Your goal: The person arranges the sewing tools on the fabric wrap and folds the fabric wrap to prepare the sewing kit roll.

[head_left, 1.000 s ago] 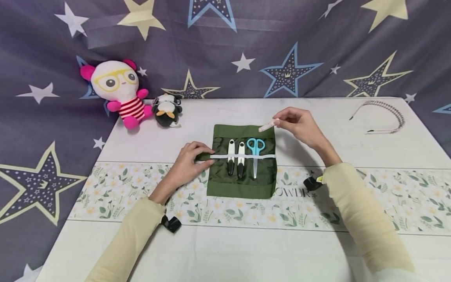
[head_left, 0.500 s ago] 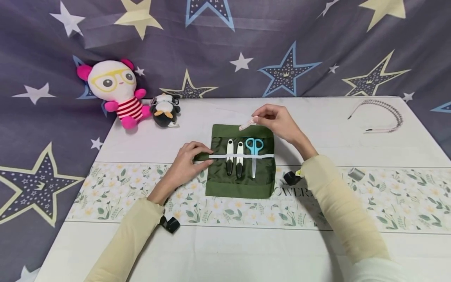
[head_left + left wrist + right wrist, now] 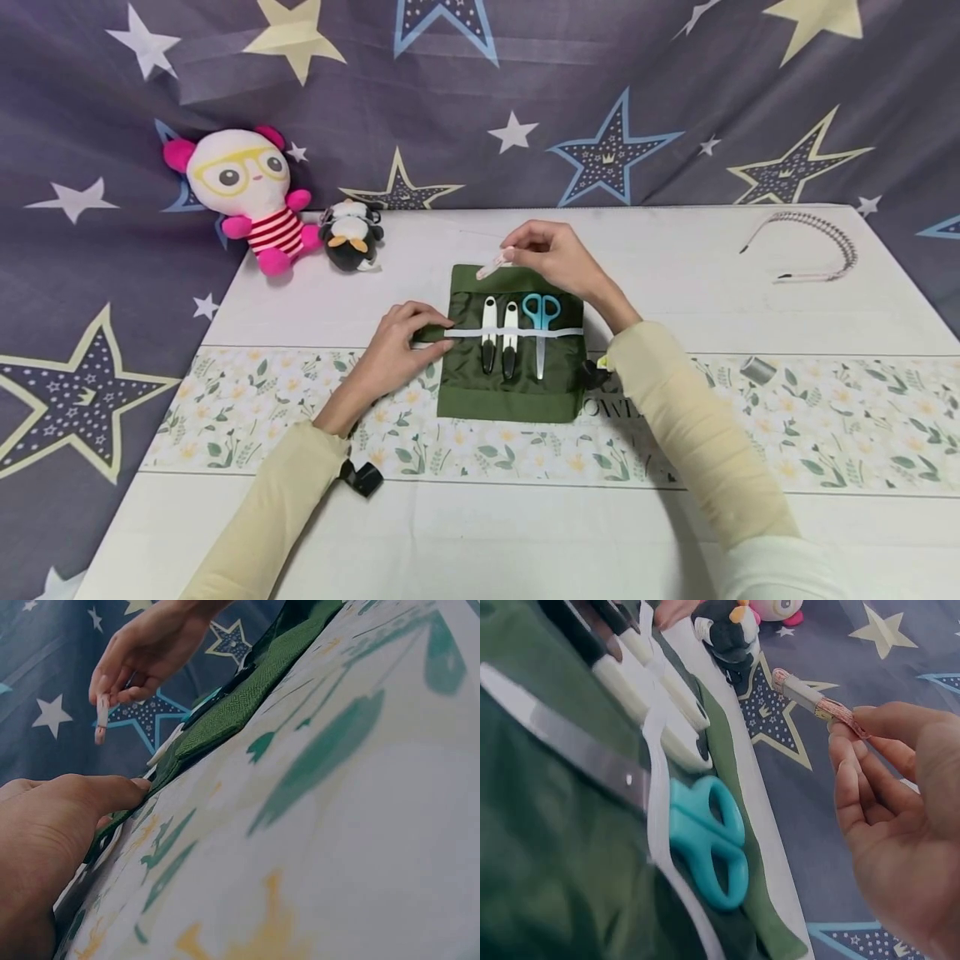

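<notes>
A green fabric tool roll (image 3: 480, 404) lies unfolded on the table. Its white elastic strap (image 3: 465, 332) holds two slim white tools with black ends (image 3: 490, 321) and blue-handled scissors (image 3: 542, 310). At the roll's left edge, my left hand (image 3: 401, 346) pinches the fabric beside the strap's end; the thumb lies on the green cloth in the left wrist view. Above the roll's far edge, my right hand (image 3: 558, 254) pinches a small skein of pink thread (image 3: 810, 697) by one end. White and gold bands wrap the skein, and its free end points left.
A pink-and-white plush toy (image 3: 251, 196) and a plush penguin (image 3: 351, 233) sit at the back left. Toward the back right lies a headband (image 3: 840, 237). A grey thread spool (image 3: 757, 370) rests right of my right forearm. A starry cloth (image 3: 465, 125) hangs behind the table.
My right hand has moved left with the skein, from the roll's far right corner toward its far left part. The left hand keeps its place at the roll's edge.
</notes>
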A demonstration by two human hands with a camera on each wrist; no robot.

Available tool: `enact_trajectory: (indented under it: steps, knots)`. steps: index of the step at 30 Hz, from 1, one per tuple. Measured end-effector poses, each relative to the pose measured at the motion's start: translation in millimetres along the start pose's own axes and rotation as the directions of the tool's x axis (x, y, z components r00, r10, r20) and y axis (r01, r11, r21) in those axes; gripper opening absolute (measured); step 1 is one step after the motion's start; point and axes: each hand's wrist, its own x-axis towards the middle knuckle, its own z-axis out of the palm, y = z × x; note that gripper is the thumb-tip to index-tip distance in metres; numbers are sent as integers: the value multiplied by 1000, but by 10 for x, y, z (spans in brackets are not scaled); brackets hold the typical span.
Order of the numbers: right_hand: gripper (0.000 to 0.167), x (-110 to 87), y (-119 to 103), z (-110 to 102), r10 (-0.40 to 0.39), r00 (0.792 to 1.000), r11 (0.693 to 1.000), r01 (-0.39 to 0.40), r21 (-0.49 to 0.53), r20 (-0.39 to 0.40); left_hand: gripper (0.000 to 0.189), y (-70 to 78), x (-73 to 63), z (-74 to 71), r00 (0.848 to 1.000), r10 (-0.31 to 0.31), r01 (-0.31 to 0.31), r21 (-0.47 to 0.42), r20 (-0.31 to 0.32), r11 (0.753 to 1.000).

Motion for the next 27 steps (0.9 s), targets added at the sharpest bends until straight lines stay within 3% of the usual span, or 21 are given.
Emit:
enact_trajectory:
  steps: [16, 27]
  knots:
    - [17, -76, 103, 199, 56, 994, 998, -54, -26, 96, 29, -2, 4, 2, 1000, -4, 4, 8, -4, 1000]
    - [20, -167, 130, 333, 40, 981, 998, -31, -50, 191, 28, -3, -5, 0, 1000, -7, 7, 8, -2, 1000]
